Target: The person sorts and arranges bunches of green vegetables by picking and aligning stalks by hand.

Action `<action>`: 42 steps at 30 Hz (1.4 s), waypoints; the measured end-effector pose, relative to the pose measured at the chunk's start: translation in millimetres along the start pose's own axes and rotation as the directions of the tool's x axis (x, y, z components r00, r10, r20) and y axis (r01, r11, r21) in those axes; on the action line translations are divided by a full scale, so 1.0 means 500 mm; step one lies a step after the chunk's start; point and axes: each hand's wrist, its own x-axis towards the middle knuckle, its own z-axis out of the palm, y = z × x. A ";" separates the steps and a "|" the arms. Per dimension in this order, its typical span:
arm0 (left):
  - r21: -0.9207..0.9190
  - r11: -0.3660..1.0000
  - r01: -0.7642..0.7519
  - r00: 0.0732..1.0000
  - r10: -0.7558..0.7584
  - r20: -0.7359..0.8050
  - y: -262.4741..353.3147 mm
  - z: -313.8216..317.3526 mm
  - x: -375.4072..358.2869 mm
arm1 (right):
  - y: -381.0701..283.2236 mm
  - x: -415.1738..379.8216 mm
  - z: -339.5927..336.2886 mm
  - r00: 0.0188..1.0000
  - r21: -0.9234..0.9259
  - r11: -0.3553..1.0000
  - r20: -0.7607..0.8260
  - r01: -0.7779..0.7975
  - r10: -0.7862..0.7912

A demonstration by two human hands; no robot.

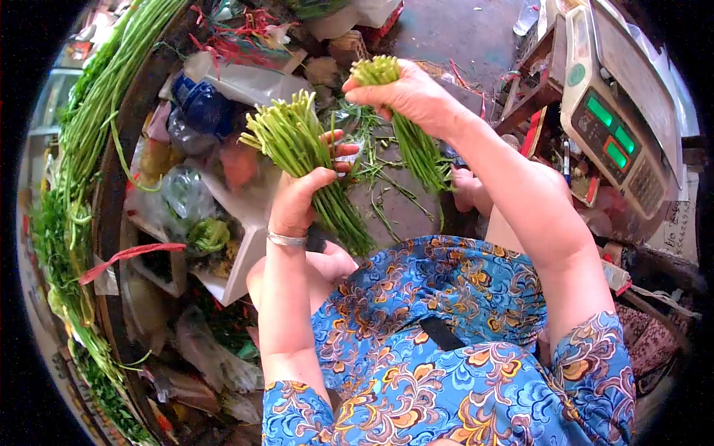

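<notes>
My left hand (305, 192) is wrapped round a thick bundle of green stems (286, 137), cut ends up and to the left, the rest hanging toward my lap. Up and to the right, my right hand (407, 95) grips a slimmer bundle of green stems (420, 152), its cut ends showing above my fist and its lower part hanging down. The two bundles are apart. Loose stem pieces (383, 193) lie scattered on the ground between and below my hands.
Long green vegetables (89, 141) lie along the left ledge. Plastic bags (186, 197), a white foam box (249, 249) and red strings (245, 37) are nearer. A scale (613, 119) with lit green displays stands at the right, beside a wooden crate (532, 82).
</notes>
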 end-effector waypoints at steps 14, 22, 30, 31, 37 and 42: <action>-0.056 0.998 0.019 0.978 -0.030 -0.207 -0.011 0.004 -0.002 | 0.027 -0.009 0.025 0.990 0.011 0.995 0.106 -0.099 0.097; -0.010 0.999 -0.040 0.955 0.035 -0.294 -0.014 0.003 0.000 | 0.024 -0.004 0.029 0.997 0.140 0.989 -0.053 -0.051 0.059; 0.041 0.997 -0.070 0.950 0.079 -0.303 -0.002 0.006 -0.001 | 0.021 0.000 0.019 0.975 0.252 0.965 -0.185 -0.074 0.123; 0.051 0.996 -0.074 0.952 0.086 -0.295 -0.002 0.005 0.000 | 0.020 -0.001 0.019 0.975 0.251 0.965 -0.184 -0.075 0.123; 0.082 0.995 -0.064 0.945 0.086 -0.315 -0.006 -0.005 -0.012 | 0.025 0.033 -0.049 0.930 0.260 0.966 -0.356 0.007 0.089; -0.059 0.992 -0.110 0.918 0.078 -0.389 -0.028 -0.035 -0.009 | 0.016 0.016 -0.044 0.927 0.056 0.998 -0.375 0.027 -0.004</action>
